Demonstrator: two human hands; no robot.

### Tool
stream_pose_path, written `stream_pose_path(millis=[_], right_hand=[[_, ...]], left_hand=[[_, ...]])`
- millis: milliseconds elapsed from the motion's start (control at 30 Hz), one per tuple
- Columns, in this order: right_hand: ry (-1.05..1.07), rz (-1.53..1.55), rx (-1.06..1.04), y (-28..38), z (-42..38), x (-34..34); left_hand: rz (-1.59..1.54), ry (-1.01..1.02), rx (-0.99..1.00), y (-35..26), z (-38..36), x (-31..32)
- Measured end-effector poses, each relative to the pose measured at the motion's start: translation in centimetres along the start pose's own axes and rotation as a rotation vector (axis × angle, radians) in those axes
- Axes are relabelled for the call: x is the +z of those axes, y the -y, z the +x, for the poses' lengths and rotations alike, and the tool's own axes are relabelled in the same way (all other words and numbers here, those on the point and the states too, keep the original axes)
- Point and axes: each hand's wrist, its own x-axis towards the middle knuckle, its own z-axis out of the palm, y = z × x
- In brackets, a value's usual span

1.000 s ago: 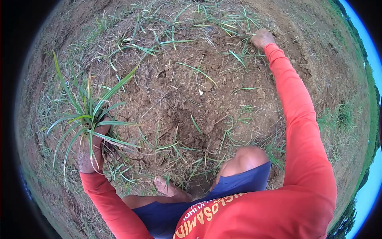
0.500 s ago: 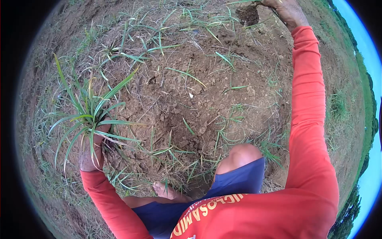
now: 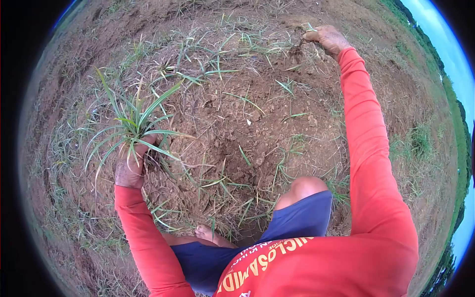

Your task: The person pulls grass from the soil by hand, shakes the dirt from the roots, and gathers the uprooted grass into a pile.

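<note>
My left hand (image 3: 137,159) is closed around the base of a leafy grass clump (image 3: 132,123), whose long green blades fan out over my fingers. Some of the blades have yellowed tips. At the upper right my right arm is stretched out, and my right hand (image 3: 328,39) grips an uprooted grass tuft (image 3: 298,48) with dark, soil-covered roots hanging down. My palm hides most of that tuft, and only a bit of pale green shows above the fingers. Below it lies brown, crumbly soil (image 3: 277,119) with cut or loose blades on it.
Low grass tufts (image 3: 198,52) and dry stalks spread across the ground ahead and to the left. My bent knee (image 3: 307,186) and bare foot (image 3: 213,234) are close to the disturbed soil. Greener growth (image 3: 421,141) stands at the right.
My right hand has come lower and slightly left in view; the dark soil clod under it looks smaller. My left hand, still holding its clump, appears further right and higher as the view shifts.
</note>
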Motion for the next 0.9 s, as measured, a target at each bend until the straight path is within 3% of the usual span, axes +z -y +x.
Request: stream_pose_path(millis=[67, 133, 200, 300, 367, 433, 533, 633, 733, 767, 800, 833, 867, 900], right_hand=[[0.099, 0.619, -0.069, 0.2, -0.5, 0.7], [0.107, 0.661, 0.332, -3.5, 2.2, 6.5], [0.163, -0.917, 0.085, -8.1, 2.5, 11.3], [0.304, -0.827, -0.262, -6.2, 1.4, 10.8], [0.327, -0.233, 0.032, -1.4, -4.1, 9.0], [0.352, 0.243, 0.112, 0.6, -5.0, 7.9], [0.431, 0.712, -0.036, 2.4, -5.2, 8.9], [0.507, 0.98, -0.09, 8.9, -9.8, 8.9], [0.791, 1.307, -0.053, 7.4, -9.8, 13.0], [0.462, 0.407, -0.179, 5.9, -9.2, 16.7], [0.263, -0.504, -0.11, 4.5, -8.5, 20.3], [0.367, -0.676, 0.032, 3.6, -9.6, 21.1], [0.451, -0.483, 0.084, 2.3, -9.1, 22.0], [0.291, -0.439, -0.015, -1.0, -8.5, 23.9]], left_hand=[[-0.091, -0.015, 0.015, 0.6, 0.6, 0.3], [-0.199, 0.019, -0.07, 1.1, 1.1, 0.8], [-0.205, 0.048, -0.122, 2.1, 1.5, 0.8], [-0.256, 0.041, -0.093, 1.8, 1.2, 1.6], [-0.322, 0.109, -0.165, 2.8, 1.9, 1.7], [-0.419, 0.211, -0.228, 3.9, 3.2, 2.5], [-0.466, 0.275, -0.314, 5.3, 4.6, 4.3], [-0.651, 0.309, -0.36, 6.1, 5.4, 7.0], [-0.699, 0.193, -0.388, 5.4, 5.5, 9.1], [-0.686, 0.187, -0.407, 5.9, 6.0, 9.4], [-0.572, 0.198, -0.421, 6.5, 6.6, 8.8], [-0.464, 0.16, -0.435, 7.0, 6.9, 8.3], [-0.425, 0.164, -0.444, 7.0, 6.4, 8.1], [-0.406, 0.143, -0.421, 6.5, 6.7, 7.5]])
